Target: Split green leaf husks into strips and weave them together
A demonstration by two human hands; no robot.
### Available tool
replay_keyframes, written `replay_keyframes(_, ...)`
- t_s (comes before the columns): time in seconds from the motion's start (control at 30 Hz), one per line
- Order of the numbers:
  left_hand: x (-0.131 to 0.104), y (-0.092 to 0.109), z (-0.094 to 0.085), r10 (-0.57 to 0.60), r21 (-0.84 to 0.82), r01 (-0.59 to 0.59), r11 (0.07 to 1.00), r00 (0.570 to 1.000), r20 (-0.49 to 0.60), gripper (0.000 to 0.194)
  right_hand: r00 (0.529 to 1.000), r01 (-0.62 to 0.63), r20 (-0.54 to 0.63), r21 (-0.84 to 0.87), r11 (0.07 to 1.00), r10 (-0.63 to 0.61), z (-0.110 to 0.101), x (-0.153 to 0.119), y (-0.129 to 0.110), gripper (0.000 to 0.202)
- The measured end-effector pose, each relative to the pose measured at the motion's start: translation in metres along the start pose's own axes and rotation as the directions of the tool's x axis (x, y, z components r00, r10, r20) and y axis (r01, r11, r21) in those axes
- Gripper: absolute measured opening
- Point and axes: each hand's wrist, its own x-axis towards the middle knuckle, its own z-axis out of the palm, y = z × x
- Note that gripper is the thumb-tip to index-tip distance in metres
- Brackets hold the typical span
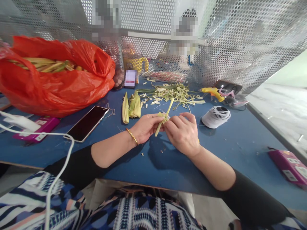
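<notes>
My left hand (146, 127), with a gold bangle at the wrist, pinches a folded pale green leaf strip (170, 108) between thumb and fingers. My right hand (182, 134) is closed on the same piece from the other side, its fingertips bent in at the fold. One end of the strip points up and away, the other down toward me. Part of the fold is hidden behind my fingers. Just beyond my left hand lie two folded leaf bundles (135, 105). To the right of my right hand sits a spool of white thread (216, 117).
Leaf scraps (177, 92) are heaped at the back, near a yellow-handled tool (213, 93) and glasses (236, 100). At left are a red plastic bag (69, 92) of leaf strips, a phone (87, 124) and a purple power strip (45, 127). A perforated metal screen (148, 19) stands behind.
</notes>
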Motion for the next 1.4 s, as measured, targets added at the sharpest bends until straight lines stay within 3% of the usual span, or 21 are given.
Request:
replay_keyframes(0.2,0.001,-0.004,0.000,0.001,0.015,-0.001,1.000,1.000,-0.009,0.011,0.970,0.232,0.059,0.068,0.970,-0.236,0.002,0.003,-0.002,0.026)
replay_keyframes(0.27,0.001,-0.005,0.002,-0.019,0.007,0.019,1.000,1.000,-0.018,0.013,0.963,0.254,0.070,0.092,0.963,-0.261,0.003,0.002,-0.002,0.028)
replay_keyframes(0.33,-0.001,-0.005,0.003,-0.018,0.007,0.018,1.000,1.000,-0.018,0.013,0.979,0.183,0.067,0.140,0.973,-0.194,0.004,0.001,-0.002,0.027)
replay_keyframes(0.43,-0.001,-0.003,0.003,-0.010,0.042,0.010,0.999,1.000,-0.020,0.013,0.994,-0.105,0.022,0.274,0.956,0.103,0.005,-0.001,-0.003,0.018)
replay_keyframes(0.5,-0.001,-0.003,0.001,-0.019,0.073,0.021,0.997,1.000,-0.020,0.015,0.931,-0.347,0.031,0.392,0.852,0.364,0.007,-0.002,-0.002,0.012)
replay_keyframes(0.57,0.000,-0.002,0.000,-0.030,0.085,0.031,0.996,1.000,-0.006,0.016,0.817,-0.537,0.105,0.498,0.681,0.567,0.011,-0.001,-0.001,0.013)
replay_keyframes(0.63,0.000,-0.002,0.000,-0.028,0.077,0.028,0.997,1.000,0.001,0.014,0.702,-0.655,0.209,0.563,0.503,0.681,0.014,-0.001,0.000,0.016)
replay_keyframes(0.77,0.000,-0.002,0.001,-0.015,0.117,0.020,0.993,0.999,-0.047,0.011,0.532,-0.775,0.429,0.593,0.216,0.731,0.020,0.000,-0.001,0.017)
replay_keyframes(0.87,0.000,-0.001,0.002,-0.003,0.163,0.022,0.986,0.993,-0.116,0.011,0.473,-0.810,0.555,0.579,0.090,0.684,0.021,0.000,-0.002,0.017)
replay_keyframes(0.93,0.000,0.000,0.002,-0.001,0.172,0.032,0.984,0.983,-0.181,0.010,0.509,-0.800,0.548,0.586,0.129,0.664,0.020,-0.001,0.000,0.015)
replay_keyframes(0.97,0.001,0.001,0.002,-0.001,0.172,0.038,0.984,0.978,-0.209,0.011,0.554,-0.778,0.501,0.596,0.200,0.665,0.020,-0.001,0.002,0.012)
replay_keyframes(1.07,0.001,0.005,0.001,-0.004,0.152,0.043,0.987,0.967,-0.254,0.010,0.788,-0.594,0.244,0.544,0.592,0.566,0.017,-0.002,0.013,0.013)
replay_keyframes(1.13,0.002,0.008,0.000,-0.008,0.128,0.043,0.991,0.965,-0.261,0.007,0.942,-0.331,0.099,0.411,0.849,0.320,0.015,-0.003,0.023,0.022)
replay_keyframes(1.17,0.002,0.009,0.000,-0.014,0.116,0.046,0.992,0.964,-0.266,0.007,0.983,-0.181,0.056,0.334,0.925,0.172,0.013,-0.002,0.028,0.024)
replay_keyframes(1.27,0.002,0.011,-0.001,-0.034,0.083,0.060,0.995,0.960,-0.277,0.013,0.989,0.142,0.011,0.191,0.971,-0.147,0.011,-0.002,0.037,0.024)
replay_keyframes(1.4,0.003,0.011,-0.001,-0.054,0.080,0.080,0.994,0.959,-0.280,0.013,0.970,0.232,0.027,0.202,0.951,-0.242,0.011,-0.002,0.040,0.024)
